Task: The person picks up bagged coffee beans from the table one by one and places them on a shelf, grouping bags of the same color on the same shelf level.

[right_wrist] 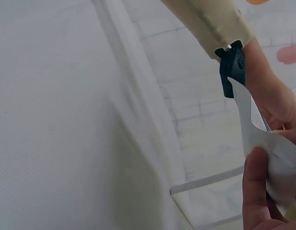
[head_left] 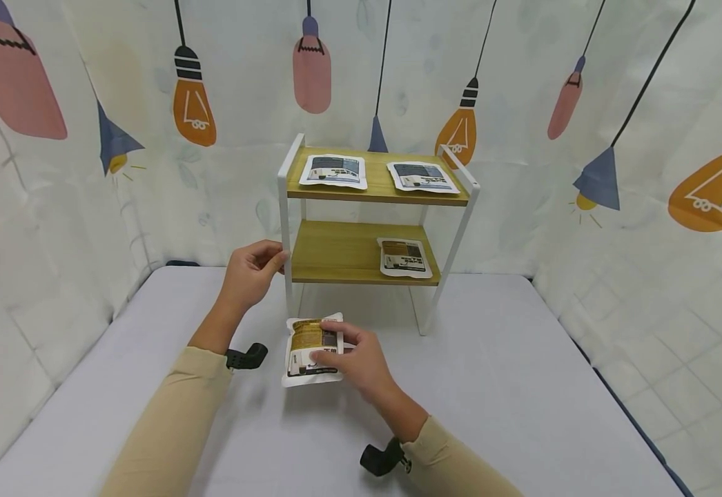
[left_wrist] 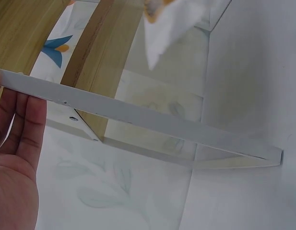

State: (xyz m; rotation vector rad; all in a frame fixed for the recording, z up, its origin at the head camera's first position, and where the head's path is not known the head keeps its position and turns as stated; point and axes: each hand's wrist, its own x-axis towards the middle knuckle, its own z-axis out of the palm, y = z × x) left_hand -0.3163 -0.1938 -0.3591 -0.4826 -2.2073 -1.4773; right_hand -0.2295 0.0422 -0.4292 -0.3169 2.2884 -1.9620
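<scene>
My left hand (head_left: pixel 250 275) grips the left front post (head_left: pixel 285 221) of a small two-tier shelf rack. In the left wrist view, the fingers (left_wrist: pixel 30 124) lie behind that white post (left_wrist: pixel 138 114). Over the table in front of the rack, my right hand (head_left: pixel 364 362) pinches the right side of a white pouch (head_left: pixel 313 364) with a yellow-brown and black label. The right wrist view shows the pouch's plain white back (right_wrist: pixel 282 160) against the fingers. One brown-labelled pouch (head_left: pixel 404 258) lies on the lower board (head_left: pixel 336 252), at its right.
Two blue-labelled pouches, one left (head_left: pixel 334 171) and one right (head_left: pixel 422 177), lie on the upper board (head_left: pixel 376 160). The rack stands on a white-covered table (head_left: pixel 498 386). Behind and at both sides hang curtains (head_left: pixel 237 186) printed with lamps.
</scene>
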